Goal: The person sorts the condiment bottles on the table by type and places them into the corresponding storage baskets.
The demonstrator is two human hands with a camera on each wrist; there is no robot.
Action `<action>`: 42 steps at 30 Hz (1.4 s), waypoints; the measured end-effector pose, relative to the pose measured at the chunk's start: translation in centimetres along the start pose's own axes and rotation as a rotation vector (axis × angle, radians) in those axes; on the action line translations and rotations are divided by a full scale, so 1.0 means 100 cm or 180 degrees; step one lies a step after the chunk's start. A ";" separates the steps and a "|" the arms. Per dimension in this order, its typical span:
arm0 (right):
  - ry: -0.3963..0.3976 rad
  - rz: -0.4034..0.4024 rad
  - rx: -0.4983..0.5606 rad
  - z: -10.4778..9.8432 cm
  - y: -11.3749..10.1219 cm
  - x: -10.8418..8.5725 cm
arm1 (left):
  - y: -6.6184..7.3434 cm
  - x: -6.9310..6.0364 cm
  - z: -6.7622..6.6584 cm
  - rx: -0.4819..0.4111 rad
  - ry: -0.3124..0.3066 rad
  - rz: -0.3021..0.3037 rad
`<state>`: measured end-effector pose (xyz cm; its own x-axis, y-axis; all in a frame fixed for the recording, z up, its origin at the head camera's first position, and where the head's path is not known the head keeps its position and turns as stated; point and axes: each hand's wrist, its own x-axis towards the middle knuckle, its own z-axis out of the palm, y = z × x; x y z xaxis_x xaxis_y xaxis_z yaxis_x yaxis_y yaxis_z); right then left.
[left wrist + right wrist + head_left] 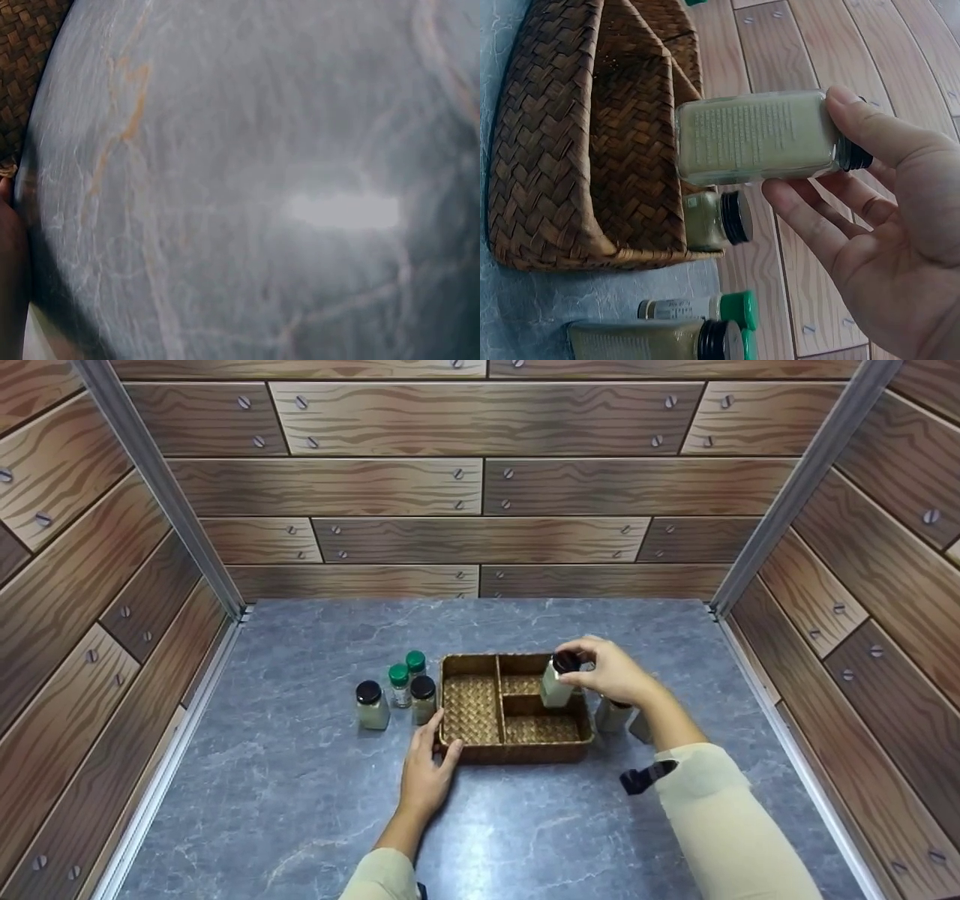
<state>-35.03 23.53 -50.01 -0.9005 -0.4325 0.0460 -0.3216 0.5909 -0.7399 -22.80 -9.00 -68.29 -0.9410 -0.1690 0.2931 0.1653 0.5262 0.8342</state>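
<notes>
A woven basket (487, 753) with three compartments stands on the table. My right hand (611, 671) holds a square glass spice jar (555, 690) by its black-lidded end, over the basket's right side. Pale powder fills this jar, as the right wrist view shows; there it is pinched between thumb and fingers. Behind it, another black-lidded jar (705, 220) sits in the back right compartment. My left hand (426, 776) rests at the basket's front left corner, fingers extended along the left side and thumb at the front rim. Only a sliver of that hand appears in the left wrist view.
Left of the basket stand two green-lidded jars (399, 686) and two black-lidded jars (373, 706). More jars (613, 715) are to its right, partly hidden by my right arm; the right wrist view shows a green-lidded jar (697, 308) among them. Wood-patterned panels (480, 487) enclose the grey marbled table (300, 810).
</notes>
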 end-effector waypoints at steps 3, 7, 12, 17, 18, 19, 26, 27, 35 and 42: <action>-0.0005 0.0006 -0.0036 0.003 -0.003 0.007 | 0.000 0.000 0.000 0.0011 0.0001 -0.0009; 0.0032 -0.0029 -0.0107 0.007 -0.005 0.015 | 0.001 0.001 0.000 -0.0003 -0.0019 -0.0027; 0.0085 -0.0071 -0.0226 0.011 -0.005 0.022 | 0.002 0.000 -0.001 -0.0020 -0.0023 -0.0059; 0.0151 -0.0052 -0.0285 0.013 -0.003 0.029 | 0.001 0.001 -0.002 -0.0019 -0.0031 -0.0047; 0.0162 -0.0045 -0.0286 0.014 -0.002 0.030 | 0.001 0.001 -0.002 -0.0010 -0.0032 -0.0039; 0.0174 -0.0043 -0.0290 0.015 -0.002 0.031 | 0.001 0.001 -0.002 -0.0006 -0.0031 -0.0032; 0.0189 -0.0099 -0.0316 0.020 -0.001 0.036 | 0.001 0.000 -0.001 -0.0011 -0.0010 -0.0019; 0.0182 -0.0117 -0.0330 0.021 -0.001 0.038 | 0.001 0.000 -0.001 -0.0014 -0.0004 -0.0019; 0.0172 -0.0148 -0.0489 0.027 0.003 0.047 | 0.000 0.000 0.000 -0.0013 -0.0011 -0.0042; 0.0152 -0.0104 -0.0632 0.033 0.009 0.056 | 0.002 0.000 0.000 -0.0037 -0.0038 -0.0101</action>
<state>-39.46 19.43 -52.63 -0.9000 -0.4235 0.1030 -0.3979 0.7017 -0.5910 -22.75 -8.94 -68.13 -0.9493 -0.1756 0.2609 0.1386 0.5109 0.8484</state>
